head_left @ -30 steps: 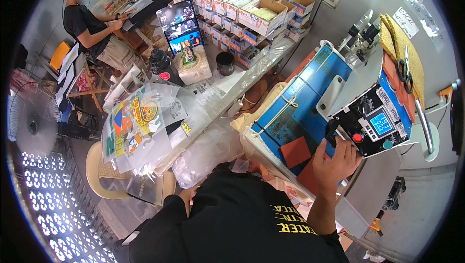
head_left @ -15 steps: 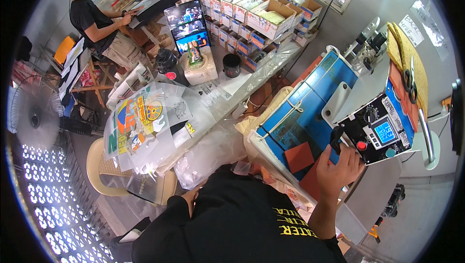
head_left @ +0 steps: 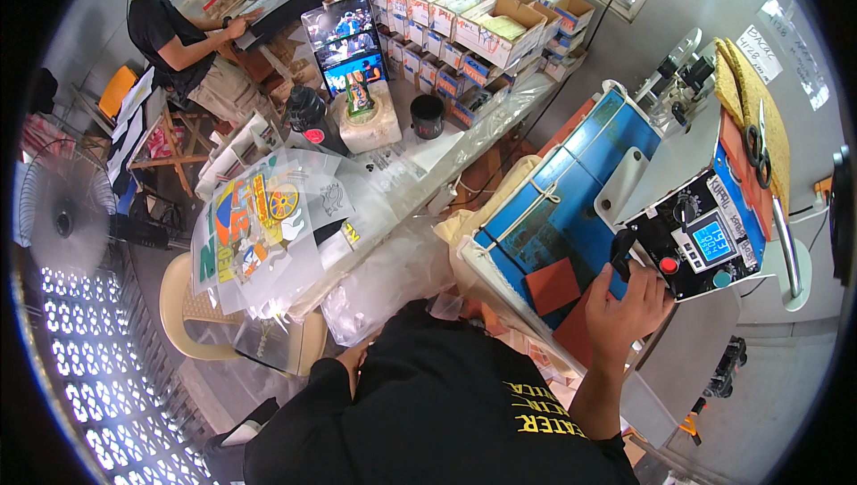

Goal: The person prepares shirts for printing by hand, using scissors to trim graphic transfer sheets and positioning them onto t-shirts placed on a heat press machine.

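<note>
My right hand point(head_left: 628, 311) is closed around the black handle point(head_left: 622, 256) at the front of a heat press, just below its control box point(head_left: 701, 240). That box has a lit blue display, a red button and a green one. Beneath the hand, reddish pads point(head_left: 550, 287) lie at the near end of the blue press bed point(head_left: 571, 173), which has a white cord across it. My left hand point(head_left: 355, 363) rests low against my body, next to clear plastic sheeting point(head_left: 384, 293); my sleeve and shirt hide its fingers.
Left of me, printed transparent film sheets point(head_left: 268, 226) cover a plastic-wrapped table, with a chair point(head_left: 183, 306) below. A phone-like screen point(head_left: 344, 43), black bottle point(head_left: 312, 119) and black mug point(head_left: 428, 119) stand beyond. Scissors point(head_left: 758, 146) hang by the press. A co-worker point(head_left: 178, 39) stands far left.
My right hand stays on the handle, with only a very slight shift. The picture on the upright screen differs. My left hand keeps its place.
</note>
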Motion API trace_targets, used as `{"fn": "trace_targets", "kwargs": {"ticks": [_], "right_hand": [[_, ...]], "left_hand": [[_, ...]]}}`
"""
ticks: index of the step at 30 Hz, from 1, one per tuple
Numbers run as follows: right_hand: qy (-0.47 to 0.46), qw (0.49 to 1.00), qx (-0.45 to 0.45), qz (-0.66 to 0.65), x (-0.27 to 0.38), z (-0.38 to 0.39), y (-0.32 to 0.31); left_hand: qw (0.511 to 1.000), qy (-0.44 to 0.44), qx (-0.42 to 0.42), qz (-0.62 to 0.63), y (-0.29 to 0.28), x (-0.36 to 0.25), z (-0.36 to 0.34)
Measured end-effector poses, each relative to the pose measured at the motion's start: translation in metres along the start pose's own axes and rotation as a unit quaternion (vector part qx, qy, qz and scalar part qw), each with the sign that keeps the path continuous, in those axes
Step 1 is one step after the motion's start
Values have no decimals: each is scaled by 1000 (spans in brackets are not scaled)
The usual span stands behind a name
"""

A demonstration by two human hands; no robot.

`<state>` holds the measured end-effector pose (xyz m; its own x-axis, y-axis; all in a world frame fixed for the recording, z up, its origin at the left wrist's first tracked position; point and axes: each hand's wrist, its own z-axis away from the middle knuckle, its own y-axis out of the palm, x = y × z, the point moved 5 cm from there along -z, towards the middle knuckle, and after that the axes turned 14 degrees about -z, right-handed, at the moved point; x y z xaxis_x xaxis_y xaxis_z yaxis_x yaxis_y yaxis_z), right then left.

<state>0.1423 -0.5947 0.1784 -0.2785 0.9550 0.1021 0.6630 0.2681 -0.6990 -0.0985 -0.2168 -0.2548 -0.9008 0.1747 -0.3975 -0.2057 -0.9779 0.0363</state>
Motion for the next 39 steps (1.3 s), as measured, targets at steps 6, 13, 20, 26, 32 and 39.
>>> {"fn": "trace_targets", "kwargs": {"ticks": [6, 13, 20, 26, 32, 39], "right_hand": [[-1, 1000, 3, 4, -2, 1, 0], [1, 1000, 4, 5, -2, 1, 1], [-2, 1000, -1, 1, -2, 1, 1], [1, 1000, 2, 1, -4, 2, 2], [62, 995, 67, -38, -4, -2, -3], [94, 993, 74, -1, -2, -15, 8]], "left_hand": [[1000, -3, 1, -2, 1, 1, 0], [1000, -1, 3, -3, 3, -5, -5], [1000, 2, 8, -6, 7, -11, -10], [1000, 3, 10, -9, 9, -15, -11], [1000, 1, 13, -14, 7, -17, -10], [1000, -9, 15, -22, 2, -16, -9]]}}
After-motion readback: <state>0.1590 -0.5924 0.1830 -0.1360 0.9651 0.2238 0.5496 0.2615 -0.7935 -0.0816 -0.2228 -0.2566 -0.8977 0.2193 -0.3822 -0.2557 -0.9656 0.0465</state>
